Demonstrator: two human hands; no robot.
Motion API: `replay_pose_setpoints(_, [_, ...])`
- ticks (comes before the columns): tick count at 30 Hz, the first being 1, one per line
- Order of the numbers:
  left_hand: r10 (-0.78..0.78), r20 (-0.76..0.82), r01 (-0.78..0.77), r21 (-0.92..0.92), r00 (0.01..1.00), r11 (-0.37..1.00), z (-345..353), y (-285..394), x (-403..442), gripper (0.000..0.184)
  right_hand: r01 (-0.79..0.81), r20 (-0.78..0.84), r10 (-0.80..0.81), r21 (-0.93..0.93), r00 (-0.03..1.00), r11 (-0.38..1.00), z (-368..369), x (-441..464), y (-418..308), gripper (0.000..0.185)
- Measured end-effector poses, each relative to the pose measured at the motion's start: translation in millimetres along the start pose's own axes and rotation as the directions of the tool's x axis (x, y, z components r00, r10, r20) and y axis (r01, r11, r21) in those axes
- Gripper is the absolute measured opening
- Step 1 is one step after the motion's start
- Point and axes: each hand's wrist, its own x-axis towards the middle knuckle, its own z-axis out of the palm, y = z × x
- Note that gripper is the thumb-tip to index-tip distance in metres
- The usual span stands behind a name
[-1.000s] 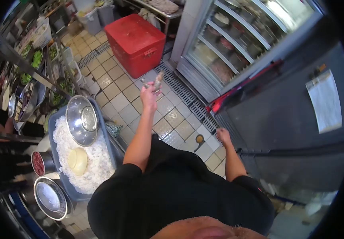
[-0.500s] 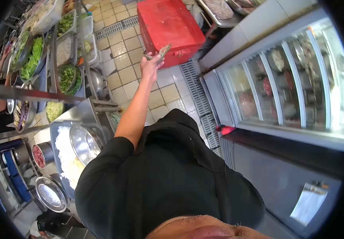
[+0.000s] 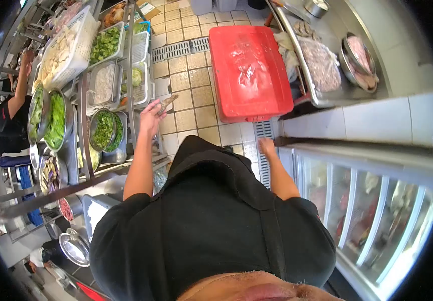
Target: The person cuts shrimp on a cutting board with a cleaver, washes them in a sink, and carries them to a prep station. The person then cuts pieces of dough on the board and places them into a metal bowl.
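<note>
My left hand [image 3: 151, 116] is held out in front of my body, its fingers closed on a small greyish-brown item [image 3: 167, 104], possibly a shrimp. Tiled floor shows beneath it, and the shelving with vegetable trays is close on its left. My right hand [image 3: 265, 146] hangs lower on the right with its fingers curled, near the front edge of the red cooler box [image 3: 250, 75]; what it holds, if anything, is too small to tell.
Left, a metal rack [image 3: 83, 100] bears bowls of greens and a white basket [image 3: 68, 64]. Back right, a steel sink counter [image 3: 327, 100] holds bagged meat and bowls. A glass-door fridge [image 3: 372, 215] stands right. A co-worker's arm [image 3: 22, 83] shows far left.
The view has turned and moved forward; the red box, rack and sink counter appear nearer, and the fridge has swung lower right. My right hand, hidden half a second ago, shows again.
</note>
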Motion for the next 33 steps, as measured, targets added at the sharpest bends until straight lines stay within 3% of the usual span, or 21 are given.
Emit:
replay_pose_setpoints(1, [-0.005,0.052,0.009,-0.070,0.999,0.998,1.1,6.9,15.8,0.040,-0.153,-0.006,0.175,0.459,0.985,0.875,-33.8,15.8,-91.6,0.030])
replay_pose_setpoints(2, [-0.007,0.106,0.022,-0.136,0.994,0.990,4.0,14.2,32.8,0.040,-0.166,0.119,0.121,0.529,0.986,0.832,-66.7,34.9,-163.7,0.033])
replay_pose_setpoints(6, [0.001,0.302,0.075,-0.240,0.953,0.968,43.2,41.3,113.6,0.050,-0.154,0.145,0.081,0.628,0.986,0.763,-88.3,156.7,-282.5,0.035])
replay_pose_setpoints(10, [-0.050,0.431,0.077,-0.046,0.901,0.996,88.6,83.3,227.5,0.053,-0.236,0.194,0.135,0.756,0.972,0.610,-88.1,219.7,-330.3,0.036])
replay_pose_setpoints(11, [-0.032,0.390,0.036,-0.004,0.920,0.999,103.6,96.5,252.5,0.054,-0.285,0.226,0.177,0.808,0.958,0.515,-84.1,228.2,-335.8,0.039])
replay_pose_setpoints(14, [0.142,0.458,-0.217,0.116,0.877,0.969,153.1,140.0,334.4,0.055,-0.349,0.256,0.246,0.790,0.935,0.504,-85.1,241.0,-355.6,0.041])
replay_pose_setpoints(20, [0.193,0.575,-0.465,0.375,0.795,0.802,269.2,234.5,445.2,0.042,-0.143,0.045,0.333,0.950,0.942,0.277,-128.6,272.1,-392.2,0.038])
replay_pose_setpoints(23, [0.226,0.627,-0.576,0.436,0.746,0.692,316.3,259.5,492.3,0.034,0.094,-0.156,0.339,0.976,0.928,0.194,-173.1,324.4,-405.5,0.037])
replay_pose_setpoints(26, [0.249,0.660,-0.654,0.483,0.709,0.582,355.4,272.7,562.1,0.032,0.287,-0.339,0.483,0.941,0.807,0.182,-240.5,389.6,-433.1,0.038])
replay_pose_setpoints(29, [0.222,0.702,-0.705,0.529,0.676,0.472,392.2,303.6,608.4,0.033,0.382,-0.426,0.677,0.896,0.600,0.224,-304.0,464.3,-440.0,0.043])
replay_pose_setpoints(32, [0.265,0.811,-0.839,0.430,0.521,0.334,438.9,344.9,657.2,0.034,0.421,-0.596,0.723,0.789,0.348,0.447,-349.5,526.5,-443.1,0.056])
replay_pose_setpoints(33, [0.203,0.819,-0.830,0.469,0.536,0.300,457.3,362.9,667.7,0.035,0.351,-0.575,0.749,0.811,0.330,0.468,-363.9,535.7,-448.4,0.068])
